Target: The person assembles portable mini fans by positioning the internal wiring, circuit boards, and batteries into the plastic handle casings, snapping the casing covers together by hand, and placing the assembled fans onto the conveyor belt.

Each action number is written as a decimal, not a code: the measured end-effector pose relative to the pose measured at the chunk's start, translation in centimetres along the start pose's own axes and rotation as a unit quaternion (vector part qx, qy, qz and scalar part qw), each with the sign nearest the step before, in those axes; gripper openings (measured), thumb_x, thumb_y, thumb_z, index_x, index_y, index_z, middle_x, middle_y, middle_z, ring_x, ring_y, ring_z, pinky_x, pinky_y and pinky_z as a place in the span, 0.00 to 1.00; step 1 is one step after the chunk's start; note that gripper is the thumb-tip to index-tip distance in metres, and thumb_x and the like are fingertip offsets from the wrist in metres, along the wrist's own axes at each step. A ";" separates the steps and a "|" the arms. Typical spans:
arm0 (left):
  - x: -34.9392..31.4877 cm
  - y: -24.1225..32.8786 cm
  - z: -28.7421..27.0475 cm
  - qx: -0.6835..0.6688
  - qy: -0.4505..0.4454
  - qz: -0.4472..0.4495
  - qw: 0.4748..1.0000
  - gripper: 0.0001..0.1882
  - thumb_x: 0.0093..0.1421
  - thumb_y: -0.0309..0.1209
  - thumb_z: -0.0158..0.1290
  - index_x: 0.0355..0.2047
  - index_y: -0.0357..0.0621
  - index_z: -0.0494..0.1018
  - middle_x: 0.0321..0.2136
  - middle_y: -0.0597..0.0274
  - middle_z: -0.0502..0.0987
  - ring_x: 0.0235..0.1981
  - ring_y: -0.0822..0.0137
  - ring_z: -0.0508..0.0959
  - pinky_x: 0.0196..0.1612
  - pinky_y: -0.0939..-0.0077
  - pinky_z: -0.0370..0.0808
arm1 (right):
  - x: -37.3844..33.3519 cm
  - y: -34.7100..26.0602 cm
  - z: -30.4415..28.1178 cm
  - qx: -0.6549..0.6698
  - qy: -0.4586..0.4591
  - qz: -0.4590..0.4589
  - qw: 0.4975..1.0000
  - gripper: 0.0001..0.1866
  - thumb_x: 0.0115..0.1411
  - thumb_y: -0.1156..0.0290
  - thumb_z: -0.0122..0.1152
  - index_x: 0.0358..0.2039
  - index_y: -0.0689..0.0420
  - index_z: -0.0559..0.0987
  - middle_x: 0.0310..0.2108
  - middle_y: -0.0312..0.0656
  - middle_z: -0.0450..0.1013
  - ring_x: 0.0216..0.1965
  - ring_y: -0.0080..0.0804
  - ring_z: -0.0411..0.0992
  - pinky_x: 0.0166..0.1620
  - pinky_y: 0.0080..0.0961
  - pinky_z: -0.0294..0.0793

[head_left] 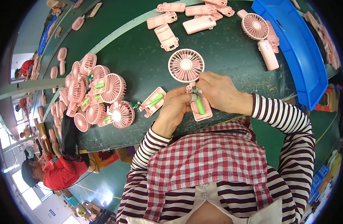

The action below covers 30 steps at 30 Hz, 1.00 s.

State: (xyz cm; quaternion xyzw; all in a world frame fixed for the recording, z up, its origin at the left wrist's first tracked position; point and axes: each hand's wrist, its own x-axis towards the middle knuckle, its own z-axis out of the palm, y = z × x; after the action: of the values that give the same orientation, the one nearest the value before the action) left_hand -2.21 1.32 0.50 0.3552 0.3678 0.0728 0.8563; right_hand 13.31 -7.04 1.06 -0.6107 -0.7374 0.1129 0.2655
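Observation:
A pink handheld fan [186, 65] lies in front of me, its round grille pointing away and its handle toward my body. The handle shell is open and shows a green battery [200, 105] and a small circuit board [194, 89] near the neck. My left hand [174, 107] is closed on the handle's left side, fingertips by the board. From the right, my right hand [221, 92] pinches at the neck; its fingers hide part of the joint. Left of my hands lies an open handle half [153, 101] with a green battery and wires.
Many pink fans [93, 95] are heaped at the left. Pink handle covers [199, 24] lie at the far side. At the right, another fan [255, 26] rests beside a long blue tray [304, 56]. A person in red [63, 171] works at the left.

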 end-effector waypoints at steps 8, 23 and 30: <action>0.1 0.4 0.5 0.020 0.051 -0.017 0.998 0.11 0.51 0.22 0.43 0.35 0.30 0.69 0.29 0.55 0.75 0.28 0.65 0.78 0.33 0.75 0.77 | 0.4 0.3 0.4 -0.010 0.014 -0.019 1.000 0.12 0.39 0.75 0.60 0.26 0.60 0.70 0.29 0.41 0.65 0.32 0.38 0.68 0.28 0.30 0.71; 0.3 0.6 -0.3 0.004 -0.017 -0.018 1.000 0.12 0.57 0.26 0.48 0.41 0.34 0.69 0.34 0.59 0.75 0.32 0.68 0.77 0.35 0.77 0.76 | 0.4 0.3 -0.5 0.016 -0.014 0.000 1.000 0.11 0.40 0.74 0.59 0.26 0.60 0.72 0.29 0.41 0.66 0.33 0.37 0.69 0.30 0.32 0.71; 0.7 0.2 0.3 -0.020 0.061 0.149 0.987 0.10 0.56 0.22 0.47 0.40 0.34 0.70 0.32 0.59 0.75 0.30 0.70 0.76 0.31 0.78 0.76 | 1.4 0.2 -0.1 0.028 0.043 0.006 0.999 0.13 0.43 0.73 0.59 0.31 0.60 0.71 0.31 0.41 0.66 0.34 0.39 0.68 0.31 0.33 0.71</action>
State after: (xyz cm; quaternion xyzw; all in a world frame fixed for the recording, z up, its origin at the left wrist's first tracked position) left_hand -1.45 1.62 0.39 0.3839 0.3609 0.2282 0.8187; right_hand 13.39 -5.70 1.41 -0.6115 -0.7186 0.1083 0.3130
